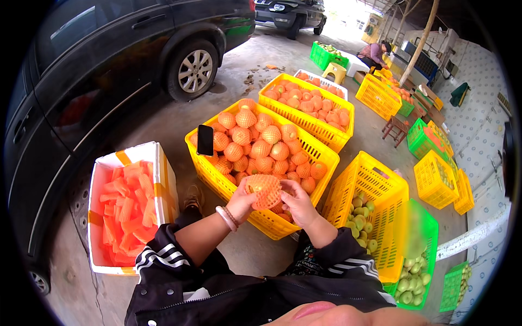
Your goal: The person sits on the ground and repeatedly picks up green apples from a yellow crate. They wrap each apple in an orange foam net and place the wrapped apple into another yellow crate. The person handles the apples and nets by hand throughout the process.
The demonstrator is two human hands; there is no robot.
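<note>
Both hands hold a round green fruit in an orange foam net sleeve (264,191) above the near edge of a yellow plastic crate (228,185). My left hand (244,200) grips it from the left side. The fingers of my right hand (299,203) pinch the net's edge at the right. Much of the fruit's skin is hidden by the mesh. Beneath them, the crate is heaped with net-sleeved fruit (261,148). A black-screened smartphone (205,140) stands at the crate's left rim.
A white foam box (166,183) of orange net sleeves (126,208) stands left. At right are a yellow crate (383,179) of bare green fruit (361,220) and a green crate (433,244). Another full yellow crate (301,118) lies beyond. A car (122,61) borders the left; a person (373,53) bends far off.
</note>
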